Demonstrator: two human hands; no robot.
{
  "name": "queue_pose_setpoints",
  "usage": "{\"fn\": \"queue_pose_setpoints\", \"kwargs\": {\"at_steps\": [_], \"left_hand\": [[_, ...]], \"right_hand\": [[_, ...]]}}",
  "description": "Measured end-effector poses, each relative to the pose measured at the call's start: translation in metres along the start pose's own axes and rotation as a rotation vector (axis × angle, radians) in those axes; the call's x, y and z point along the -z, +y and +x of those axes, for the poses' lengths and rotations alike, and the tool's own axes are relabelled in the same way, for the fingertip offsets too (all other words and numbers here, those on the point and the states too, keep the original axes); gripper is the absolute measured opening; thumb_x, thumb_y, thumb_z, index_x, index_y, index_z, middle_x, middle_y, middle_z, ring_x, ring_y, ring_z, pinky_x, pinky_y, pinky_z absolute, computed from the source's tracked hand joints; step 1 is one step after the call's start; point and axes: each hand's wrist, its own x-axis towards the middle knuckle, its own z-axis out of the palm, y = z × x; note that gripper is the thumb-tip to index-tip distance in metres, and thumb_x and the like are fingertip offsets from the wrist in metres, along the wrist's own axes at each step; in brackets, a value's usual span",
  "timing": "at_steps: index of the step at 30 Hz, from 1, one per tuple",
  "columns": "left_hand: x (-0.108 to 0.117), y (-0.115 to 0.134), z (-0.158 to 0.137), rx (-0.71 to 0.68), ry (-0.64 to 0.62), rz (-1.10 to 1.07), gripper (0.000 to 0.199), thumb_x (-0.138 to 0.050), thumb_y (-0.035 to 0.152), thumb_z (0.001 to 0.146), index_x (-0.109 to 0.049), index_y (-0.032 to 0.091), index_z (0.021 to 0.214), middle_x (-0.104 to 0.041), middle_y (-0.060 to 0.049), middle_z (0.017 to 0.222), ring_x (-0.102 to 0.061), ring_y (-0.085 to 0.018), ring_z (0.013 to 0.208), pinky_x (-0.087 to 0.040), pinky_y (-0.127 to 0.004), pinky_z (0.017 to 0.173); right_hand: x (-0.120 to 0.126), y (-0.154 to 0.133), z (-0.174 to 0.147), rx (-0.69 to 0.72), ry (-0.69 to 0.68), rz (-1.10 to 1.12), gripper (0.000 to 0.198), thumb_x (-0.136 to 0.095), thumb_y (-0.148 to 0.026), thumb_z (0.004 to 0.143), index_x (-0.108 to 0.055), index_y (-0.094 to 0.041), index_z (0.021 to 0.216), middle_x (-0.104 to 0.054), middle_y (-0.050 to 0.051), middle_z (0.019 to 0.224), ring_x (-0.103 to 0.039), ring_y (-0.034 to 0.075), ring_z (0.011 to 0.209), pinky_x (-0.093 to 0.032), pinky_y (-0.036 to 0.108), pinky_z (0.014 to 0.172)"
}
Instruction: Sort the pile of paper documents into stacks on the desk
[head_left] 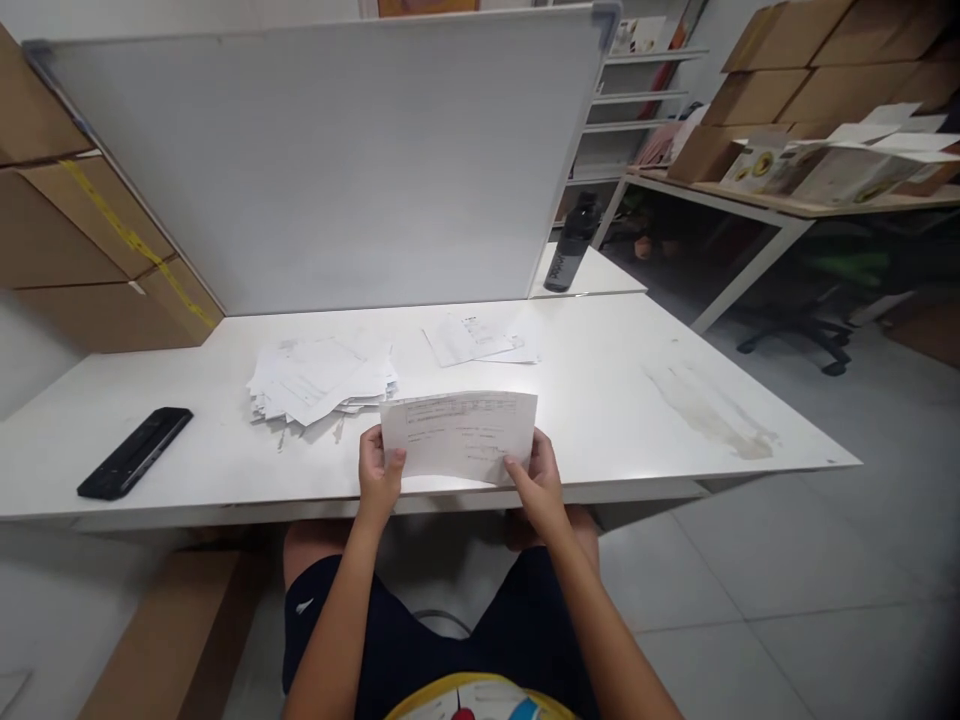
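Observation:
A printed sheet of paper (457, 435) is held up at the front edge of the white table, tilted toward me. My left hand (380, 468) is closed on its left edge, thumb on the near face. On the opposite edge, my right hand (541, 478) pinches the same sheet near its lower right corner. Behind and to the left lies a messy pile of papers (315, 378). A smaller group of papers (480, 340) rests farther back, beyond the held sheet.
A black phone-like device (135, 453) lies at the table's left. A whiteboard (337, 160) stands along the back, with cardboard boxes (112, 230) at its left. A dark bottle (574, 243) stands at the back right. A brownish smear (720, 415) marks the tabletop (600, 400).

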Motion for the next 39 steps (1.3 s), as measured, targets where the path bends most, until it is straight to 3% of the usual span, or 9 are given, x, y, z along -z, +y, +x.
{"fn": "queue_pose_setpoints", "kwargs": {"at_steps": [5,9,13,19,22,26,30,33,39], "left_hand": [[0.014,0.001,-0.051,-0.032,0.119,0.144,0.046,-0.072,0.053,0.080,-0.058,0.021,0.110,-0.066,-0.007,0.099,-0.065,-0.021,0.093,-0.051,-0.030,0.085],[0.040,-0.017,-0.089,0.131,0.083,0.241,0.057,-0.067,0.055,0.083,-0.050,0.020,0.125,-0.065,-0.002,0.081,-0.062,-0.016,0.071,-0.049,-0.026,0.068],[0.049,-0.027,-0.097,0.250,-0.010,0.341,0.057,-0.060,0.056,0.088,-0.048,0.020,0.130,-0.055,0.004,0.067,-0.050,-0.012,0.056,-0.042,-0.023,0.058],[0.035,-0.021,-0.082,0.219,-0.199,0.346,0.055,-0.054,0.059,0.090,-0.053,0.019,0.128,-0.060,-0.001,0.078,-0.056,-0.014,0.066,-0.045,-0.026,0.063],[0.033,-0.019,-0.084,0.082,-0.244,0.456,0.044,-0.047,0.050,0.096,-0.057,0.018,0.124,-0.065,-0.004,0.083,-0.061,-0.017,0.073,-0.050,-0.029,0.069],[0.027,-0.012,-0.078,-0.282,-0.263,0.749,0.035,-0.043,0.035,0.099,-0.061,0.019,0.125,-0.068,-0.011,0.109,-0.064,-0.024,0.102,-0.052,-0.039,0.088],[0.008,-0.010,-0.057,-0.581,-0.440,0.949,0.054,-0.043,0.025,0.098,-0.037,0.020,0.151,-0.054,-0.013,0.144,-0.048,-0.028,0.133,-0.042,-0.046,0.109],[-0.008,-0.014,-0.045,-0.688,-0.466,1.041,0.062,-0.045,0.023,0.098,-0.025,0.018,0.156,-0.049,-0.012,0.150,-0.042,-0.029,0.140,-0.039,-0.046,0.111],[-0.017,-0.018,-0.045,-0.714,-0.492,1.153,0.049,-0.045,0.018,0.097,-0.047,0.020,0.146,-0.061,-0.008,0.139,-0.049,-0.028,0.136,-0.044,-0.042,0.102]], "right_hand": [[0.032,-0.008,-0.038,-0.196,-0.209,0.000,0.038,-0.060,-0.043,0.085,-0.058,-0.028,0.120,-0.067,0.009,0.123,-0.059,0.030,0.120,-0.050,0.046,0.101],[0.047,-0.010,-0.069,-0.356,-0.292,-0.002,0.042,-0.062,-0.040,0.082,-0.062,-0.025,0.122,-0.070,0.009,0.121,-0.061,0.032,0.118,-0.048,0.047,0.102],[0.049,-0.001,-0.074,-0.423,-0.221,0.003,0.046,-0.062,-0.039,0.079,-0.063,-0.022,0.122,-0.072,0.010,0.118,-0.061,0.033,0.117,-0.051,0.045,0.097],[0.058,0.012,-0.045,-0.497,-0.039,0.003,0.049,-0.063,-0.036,0.076,-0.062,-0.024,0.123,-0.072,0.006,0.117,-0.065,0.032,0.112,-0.053,0.043,0.091],[0.071,0.013,-0.029,-0.528,-0.041,0.019,0.050,-0.064,-0.034,0.075,-0.062,-0.024,0.124,-0.073,0.007,0.113,-0.067,0.031,0.105,-0.054,0.042,0.089],[0.087,0.011,-0.017,-0.506,-0.074,0.015,0.051,-0.065,-0.033,0.074,-0.063,-0.023,0.124,-0.073,0.007,0.113,-0.067,0.032,0.107,-0.053,0.042,0.089],[0.093,0.008,-0.017,-0.495,-0.072,0.032,0.057,-0.068,-0.036,0.075,-0.058,-0.022,0.130,-0.072,0.009,0.118,-0.064,0.032,0.113,-0.053,0.043,0.092],[0.093,0.009,-0.021,-0.472,-0.085,0.024,0.059,-0.068,-0.041,0.079,-0.054,-0.024,0.134,-0.069,0.010,0.124,-0.064,0.031,0.116,-0.053,0.043,0.094],[0.092,0.007,-0.029,-0.467,-0.043,-0.014,0.065,-0.067,-0.046,0.080,-0.051,-0.024,0.139,-0.067,0.012,0.128,-0.060,0.032,0.121,-0.052,0.046,0.097]]}}
